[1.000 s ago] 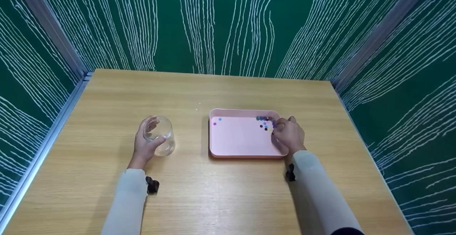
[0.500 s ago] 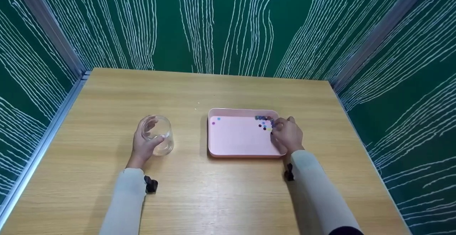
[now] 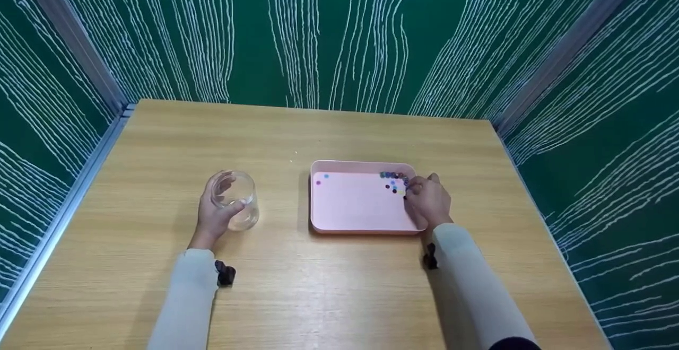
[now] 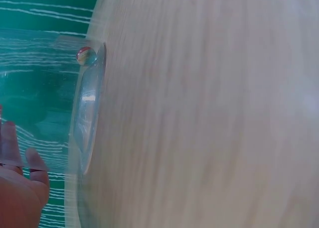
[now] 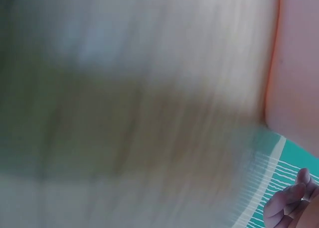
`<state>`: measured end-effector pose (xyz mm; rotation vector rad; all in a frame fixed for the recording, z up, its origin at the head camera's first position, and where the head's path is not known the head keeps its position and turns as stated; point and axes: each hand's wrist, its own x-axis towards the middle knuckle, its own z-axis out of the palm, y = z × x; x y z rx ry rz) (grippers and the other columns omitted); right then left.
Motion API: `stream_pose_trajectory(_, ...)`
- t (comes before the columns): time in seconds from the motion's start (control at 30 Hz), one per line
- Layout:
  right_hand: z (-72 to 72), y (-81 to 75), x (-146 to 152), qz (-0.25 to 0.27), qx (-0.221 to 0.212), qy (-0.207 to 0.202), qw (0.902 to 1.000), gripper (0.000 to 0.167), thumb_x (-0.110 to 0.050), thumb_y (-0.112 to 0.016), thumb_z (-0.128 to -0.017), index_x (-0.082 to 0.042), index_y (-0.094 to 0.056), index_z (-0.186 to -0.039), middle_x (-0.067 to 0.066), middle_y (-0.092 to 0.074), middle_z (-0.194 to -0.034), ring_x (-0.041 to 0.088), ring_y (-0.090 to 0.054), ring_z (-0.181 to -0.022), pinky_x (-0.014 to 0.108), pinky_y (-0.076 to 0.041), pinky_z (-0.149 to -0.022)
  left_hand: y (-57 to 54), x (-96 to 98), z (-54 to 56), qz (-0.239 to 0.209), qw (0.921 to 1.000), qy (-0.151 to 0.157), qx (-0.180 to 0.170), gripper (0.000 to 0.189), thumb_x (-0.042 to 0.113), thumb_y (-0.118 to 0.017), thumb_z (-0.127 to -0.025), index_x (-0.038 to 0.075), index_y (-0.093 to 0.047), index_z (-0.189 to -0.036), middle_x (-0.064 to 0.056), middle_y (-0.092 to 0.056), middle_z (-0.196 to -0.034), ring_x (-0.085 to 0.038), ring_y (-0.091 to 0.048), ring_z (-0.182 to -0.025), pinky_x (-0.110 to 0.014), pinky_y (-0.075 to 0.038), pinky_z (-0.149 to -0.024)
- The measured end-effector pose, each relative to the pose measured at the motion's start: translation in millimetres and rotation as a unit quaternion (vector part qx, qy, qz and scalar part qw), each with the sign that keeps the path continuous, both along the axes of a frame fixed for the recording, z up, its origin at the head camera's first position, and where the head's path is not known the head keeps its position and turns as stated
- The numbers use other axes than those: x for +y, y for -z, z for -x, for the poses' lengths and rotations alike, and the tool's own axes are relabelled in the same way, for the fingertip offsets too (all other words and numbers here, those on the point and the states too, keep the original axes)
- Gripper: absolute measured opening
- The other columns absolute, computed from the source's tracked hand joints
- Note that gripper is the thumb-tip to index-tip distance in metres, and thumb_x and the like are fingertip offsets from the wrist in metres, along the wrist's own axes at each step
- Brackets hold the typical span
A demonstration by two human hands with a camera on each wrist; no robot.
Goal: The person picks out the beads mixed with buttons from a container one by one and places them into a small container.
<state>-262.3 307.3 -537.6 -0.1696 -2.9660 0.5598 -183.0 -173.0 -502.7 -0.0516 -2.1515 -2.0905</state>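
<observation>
My left hand (image 3: 213, 213) grips a clear cup (image 3: 247, 218) standing on the table, fingers wrapped around its left side and thumb across the front. In the left wrist view, a small shiny round bead (image 4: 85, 56) shows at the bottom of the cup (image 4: 40, 93). To the right is a pink tray (image 3: 350, 204). Several colourful beads (image 3: 392, 175) lie in its far right corner. My right hand (image 3: 429, 200) reaches over the tray's right edge, fingers bent down at the beads. I cannot tell whether a bead is between its fingertips.
Two stray beads (image 3: 322, 179) lie in the tray's far left corner. Small white specks (image 3: 293, 156) dot the wooden table (image 3: 329, 286) behind the tray. Green walls with white wavy lines (image 3: 339, 42) stand around the back and sides.
The view shifts very slightly. Both hands stay in place, the left on the cup and the right at the beads.
</observation>
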Motion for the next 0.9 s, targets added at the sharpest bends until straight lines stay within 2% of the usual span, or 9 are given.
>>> stream_pose_trajectory(0.13, -1.1, -1.7, -1, -0.025, 0.016, -0.011, 0.9995, 0.021, -0.022, -0.061, -0.083, -0.02, -0.075, -0.099, 0.009, -0.055, -0.097, 0.025, -0.057, -0.076, 0.039, -0.046, -0.059, -0.9, 0.5, 0.2, -0.008, 1.0, 0.003, -0.003, 0.072, 0.004, -0.069, -0.077, 0.001, -0.037, -0.141, -0.02, -0.046, -0.14, -0.041, -0.033, -0.136, -0.057, -0.017, -0.111)
stream_pose_trajectory(0.3, -2.1, -4.7, -4, -0.03, 0.019, -0.017, 0.9992, 0.02, -0.023, -0.062, -0.085, -0.019, -0.075, -0.1, 0.008, -0.054, -0.096, 0.024, -0.057, -0.077, 0.039, -0.045, -0.06, 0.6, 0.4, 0.6, -0.001, 1.0, -0.001, 0.007, 0.073, 0.004, -0.069, -0.075, 0.0, -0.037, -0.141, -0.025, -0.045, -0.139, -0.044, -0.033, -0.134, -0.058, -0.018, -0.109)
stream_pose_trajectory(0.4, -2.1, -6.3, -6, -0.023, 0.014, -0.013, 0.9996, 0.02, -0.022, -0.062, -0.086, -0.017, -0.074, -0.101, 0.007, -0.052, -0.096, 0.024, -0.056, -0.077, 0.037, -0.042, -0.061, 2.1, -0.1, 1.3, 0.002, 0.9999, -0.001, 0.01, 0.074, 0.005, -0.07, -0.075, 0.0, -0.037, -0.141, -0.027, -0.044, -0.139, -0.044, -0.034, -0.134, -0.058, -0.019, -0.108)
stream_pose_trajectory(0.47, -1.6, -7.8, -7, -0.018, 0.011, -0.009, 0.9997, 0.02, -0.023, -0.062, -0.086, -0.017, -0.074, -0.101, 0.007, -0.05, -0.095, 0.023, -0.054, -0.077, 0.036, -0.041, -0.061, 9.1, -2.3, 5.2, 0.001, 1.0, -0.002, 0.007, 0.075, 0.006, -0.07, -0.075, 0.003, -0.037, -0.142, -0.024, -0.045, -0.14, -0.04, -0.035, -0.134, -0.056, -0.019, -0.109)
stream_pose_trajectory(0.53, -1.0, -9.2, -7, -0.011, 0.004, -0.006, 0.9999, 0.02, -0.024, -0.062, -0.085, -0.018, -0.073, -0.1, 0.006, -0.049, -0.096, 0.023, -0.053, -0.078, 0.034, -0.039, -0.062, 10.9, -3.0, 6.4, -0.002, 1.0, -0.001, 0.004, 0.074, 0.006, -0.071, -0.075, 0.004, -0.038, -0.142, -0.022, -0.046, -0.14, -0.039, -0.035, -0.135, -0.055, -0.019, -0.109)
stream_pose_trajectory(0.63, -0.1, -12.2, -6, 0.008, -0.007, -0.001, 0.9999, 0.02, -0.026, -0.063, -0.085, -0.018, -0.073, -0.101, 0.006, -0.047, -0.097, 0.023, -0.051, -0.079, 0.034, -0.038, -0.064, 10.8, -2.9, 5.8, -0.008, 1.0, -0.001, 0.005, 0.073, 0.006, -0.071, -0.075, 0.004, -0.039, -0.141, -0.021, -0.047, -0.139, -0.039, -0.035, -0.135, -0.055, -0.019, -0.109)
stream_pose_trajectory(0.73, 1.0, -16.0, -5, 0.031, -0.017, 0.006, 0.9994, 0.021, -0.028, -0.064, -0.085, -0.018, -0.072, -0.102, 0.007, -0.046, -0.099, 0.024, -0.049, -0.081, 0.034, -0.037, -0.066, 3.2, -0.7, 1.3, -0.004, 1.0, -0.002, 0.009, 0.072, 0.006, -0.069, -0.075, 0.001, -0.039, -0.14, -0.023, -0.047, -0.139, -0.04, -0.036, -0.134, -0.055, -0.02, -0.108)
stream_pose_trajectory(0.9, 2.4, -21.0, -6, 0.053, -0.019, 0.012, 0.9983, 0.022, -0.028, -0.064, -0.086, -0.018, -0.071, -0.105, 0.007, -0.045, -0.102, 0.024, -0.047, -0.082, 0.034, -0.036, -0.067, 4.2, -1.7, 2.3, 0.0, 1.0, -0.005, 0.004, 0.073, 0.005, -0.069, -0.074, 0.001, -0.038, -0.141, -0.02, -0.048, -0.138, -0.038, -0.036, -0.134, -0.054, -0.019, -0.109)
